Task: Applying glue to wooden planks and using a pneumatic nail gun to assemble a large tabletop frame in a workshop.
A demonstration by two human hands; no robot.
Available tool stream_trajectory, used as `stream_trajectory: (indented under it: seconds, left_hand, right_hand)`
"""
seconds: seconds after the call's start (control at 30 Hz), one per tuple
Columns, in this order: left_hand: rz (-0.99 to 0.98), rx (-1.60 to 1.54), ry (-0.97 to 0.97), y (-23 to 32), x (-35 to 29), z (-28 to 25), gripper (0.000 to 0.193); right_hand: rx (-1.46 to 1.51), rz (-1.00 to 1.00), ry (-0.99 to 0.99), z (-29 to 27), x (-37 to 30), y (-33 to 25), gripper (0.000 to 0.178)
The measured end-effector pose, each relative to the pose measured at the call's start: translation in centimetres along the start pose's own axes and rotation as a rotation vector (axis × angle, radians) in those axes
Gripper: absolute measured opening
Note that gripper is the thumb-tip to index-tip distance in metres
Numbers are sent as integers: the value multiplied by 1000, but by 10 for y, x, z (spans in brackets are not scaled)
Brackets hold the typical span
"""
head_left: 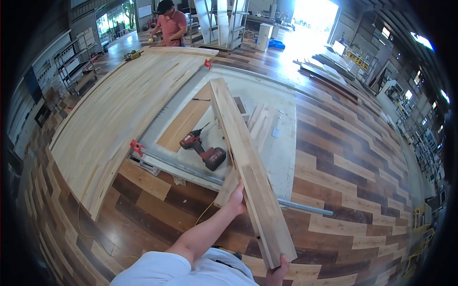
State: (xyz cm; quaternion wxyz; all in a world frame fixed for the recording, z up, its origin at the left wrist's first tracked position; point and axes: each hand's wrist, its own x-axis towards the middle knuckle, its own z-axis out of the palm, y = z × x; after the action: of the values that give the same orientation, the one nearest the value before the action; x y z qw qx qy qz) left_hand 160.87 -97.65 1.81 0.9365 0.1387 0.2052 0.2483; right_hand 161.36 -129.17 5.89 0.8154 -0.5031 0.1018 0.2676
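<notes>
Board [250,159] in both hands, slanting from just in front of the person out over the white table [286,171]; whether its far end touches anything below cannot be told. The left hand [237,199] holds its left edge partway along, most of the fingers hidden by the wood. The right hand [278,273] is closed on the near end, its thumb up at the end's edge. Left of the board lies a red and black drill [203,150], beside a flat plank [183,125]. Further left spreads a wide wood panel [119,109], with red clamps [137,147] near its right edge. Beyond it stands a co-worker [172,27] in a pinkish-red shirt.
</notes>
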Motion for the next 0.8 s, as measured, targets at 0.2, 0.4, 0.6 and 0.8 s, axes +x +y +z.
stream_trajectory:
  seconds: [0.2,0.4,0.6,0.8]
  left_hand:
    - [-151,127,355,15,30,-36,56]
    - [-189,63,425,-5,50,-57,56]
    - [-158,370,578,-1,48,-45,49]
    - [194,930,86,29,-51,5,45]
  right_hand:
    - [-35,242,147,56,7,12,54]
    - [-203,216,192,34,22,43,65]
    - [-570,-267,223,-10,56,72,78]
    - [-567,-201,143,-93,104,104,73]
